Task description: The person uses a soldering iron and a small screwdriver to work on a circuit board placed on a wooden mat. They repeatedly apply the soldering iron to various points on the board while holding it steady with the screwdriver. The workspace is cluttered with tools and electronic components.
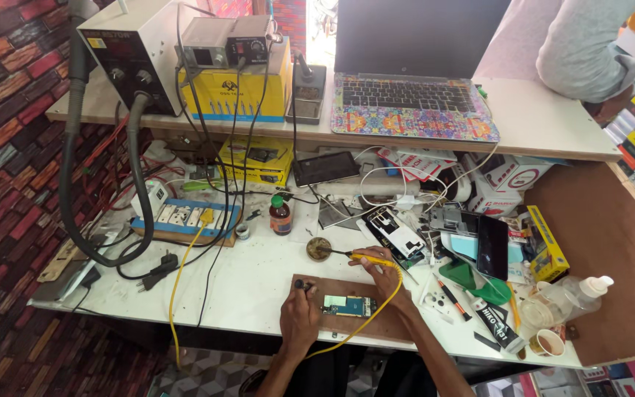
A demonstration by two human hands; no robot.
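Cluttered white counter (259,283), wires everywhere. Left hand (299,312) has its grip pinched on a small dark tool, steadying the circuit board (348,306) on the wooden board (317,290). Right hand (385,278) is curled round the yellow soldering iron (365,258), tip resting in the round tin (318,249).

Circuit board (348,305) on wooden mat (347,323) at tabletop (259,283) front edge, btwn hands. Flux tin (318,248) just behind mat; power strip (185,217) far left; laptop (413,99) on shelf behind.
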